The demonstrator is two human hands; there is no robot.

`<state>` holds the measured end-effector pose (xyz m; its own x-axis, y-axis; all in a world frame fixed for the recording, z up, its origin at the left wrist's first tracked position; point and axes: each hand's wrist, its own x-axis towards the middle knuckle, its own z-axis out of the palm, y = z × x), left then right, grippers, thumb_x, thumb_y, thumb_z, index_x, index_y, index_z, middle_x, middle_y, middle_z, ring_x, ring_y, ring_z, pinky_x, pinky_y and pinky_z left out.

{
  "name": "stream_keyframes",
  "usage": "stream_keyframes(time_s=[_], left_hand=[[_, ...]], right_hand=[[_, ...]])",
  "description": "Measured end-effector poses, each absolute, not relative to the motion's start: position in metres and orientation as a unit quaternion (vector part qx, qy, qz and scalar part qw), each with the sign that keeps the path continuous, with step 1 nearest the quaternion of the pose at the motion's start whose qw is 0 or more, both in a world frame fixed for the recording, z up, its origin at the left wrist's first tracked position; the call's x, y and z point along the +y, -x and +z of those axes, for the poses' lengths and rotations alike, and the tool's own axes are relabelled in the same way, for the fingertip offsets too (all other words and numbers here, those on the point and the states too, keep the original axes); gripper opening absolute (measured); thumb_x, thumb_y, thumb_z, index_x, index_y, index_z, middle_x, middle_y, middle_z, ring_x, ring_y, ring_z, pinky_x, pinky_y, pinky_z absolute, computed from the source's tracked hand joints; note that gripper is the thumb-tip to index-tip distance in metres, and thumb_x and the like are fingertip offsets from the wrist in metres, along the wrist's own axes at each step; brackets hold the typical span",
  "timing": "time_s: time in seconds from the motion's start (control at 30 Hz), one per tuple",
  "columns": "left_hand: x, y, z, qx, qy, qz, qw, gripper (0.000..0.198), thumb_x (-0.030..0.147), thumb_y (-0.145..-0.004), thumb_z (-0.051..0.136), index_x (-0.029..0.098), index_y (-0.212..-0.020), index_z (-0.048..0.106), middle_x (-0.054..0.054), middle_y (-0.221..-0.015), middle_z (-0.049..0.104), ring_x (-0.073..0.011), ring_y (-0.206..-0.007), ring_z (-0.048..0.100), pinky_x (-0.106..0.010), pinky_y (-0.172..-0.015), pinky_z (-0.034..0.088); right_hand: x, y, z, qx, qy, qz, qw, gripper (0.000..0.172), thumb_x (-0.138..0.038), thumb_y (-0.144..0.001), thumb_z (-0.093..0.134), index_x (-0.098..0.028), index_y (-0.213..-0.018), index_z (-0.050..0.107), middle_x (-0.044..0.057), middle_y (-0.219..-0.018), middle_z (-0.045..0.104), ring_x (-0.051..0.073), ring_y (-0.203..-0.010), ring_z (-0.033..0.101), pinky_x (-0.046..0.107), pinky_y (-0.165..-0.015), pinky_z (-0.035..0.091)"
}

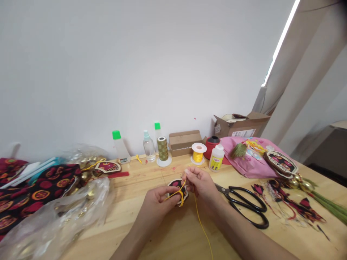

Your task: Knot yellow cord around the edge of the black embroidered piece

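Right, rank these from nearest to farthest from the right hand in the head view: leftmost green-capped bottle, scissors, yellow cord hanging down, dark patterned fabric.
From the right hand:
1. Yellow cord: pinched in its fingers.
2. Scissors: just to its right.
3. Leftmost green-capped bottle: left, by the wall.
4. Dark patterned fabric: far left.

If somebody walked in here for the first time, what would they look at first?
Probably the yellow cord in the front middle, pinched by the right hand, while the left hand holds a small patterned piece. Next might be the big black-handled scissors to the right of both hands, and the bright pink bag with a cartoon picture farther back on the right.
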<state>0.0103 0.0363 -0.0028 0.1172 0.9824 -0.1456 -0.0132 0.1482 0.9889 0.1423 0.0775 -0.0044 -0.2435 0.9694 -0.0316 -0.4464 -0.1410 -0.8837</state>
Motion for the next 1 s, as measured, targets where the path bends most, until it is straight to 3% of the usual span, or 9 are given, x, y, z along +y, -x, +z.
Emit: stream_keyframes(time_s=[0.33, 0.53, 0.8, 1.0], left_hand=[[0.0355, -0.0107, 0.0001, 0.502, -0.523, 0.407, 0.556, 0.02, 0.028, -0.059, 0.062, 0.014, -0.071, 0.068, -0.004, -0.066, 0.067, -0.0152, -0.061, 0.057, -0.021, -0.056, 0.042], [0.031, -0.0124, 0.0016, 0.489, -0.591, 0.382, 0.514, 0.017, 0.026, -0.064, 0.056, 0.014, -0.064, 0.068, -0.001, -0.057, 0.064, -0.0125, -0.054, 0.052, -0.019, -0.048, 0.036], [0.0314, -0.0134, -0.0018, 0.513, -0.57, 0.405, 0.498, 0.026, 0.03, -0.063, 0.057, 0.016, -0.083, 0.066, -0.003, -0.07, 0.066, -0.0143, -0.06, 0.055, -0.019, -0.052, 0.04], [0.0323, -0.0109, 0.0006, 0.526, -0.597, 0.395, 0.46, 0.023, 0.03, -0.064, 0.055, 0.017, -0.078, 0.068, -0.004, -0.07, 0.067, -0.0169, -0.065, 0.056, -0.021, -0.058, 0.041]], right_hand=[[0.0749, -0.1377, -0.0056, -0.443, 0.333, 0.672, 0.491, 0.02, -0.032, -0.062, 0.058, -0.014, -0.063, 0.05, -0.003, -0.052, 0.056, 0.006, -0.04, 0.048, 0.016, -0.038, 0.034], [0.074, -0.1337, -0.0076, -0.449, 0.365, 0.64, 0.504, 0.019, -0.03, -0.061, 0.059, -0.015, -0.062, 0.048, -0.006, -0.046, 0.051, 0.004, -0.034, 0.042, 0.015, -0.034, 0.032], [0.075, -0.1345, -0.0086, -0.461, 0.386, 0.62, 0.504, 0.02, -0.033, -0.061, 0.057, -0.015, -0.062, 0.046, -0.006, -0.044, 0.05, 0.004, -0.031, 0.04, 0.015, -0.031, 0.032], [0.0754, -0.1342, -0.009, -0.462, 0.374, 0.616, 0.518, 0.021, -0.033, -0.059, 0.058, -0.016, -0.06, 0.046, -0.007, -0.041, 0.048, 0.004, -0.031, 0.04, 0.015, -0.032, 0.032]])
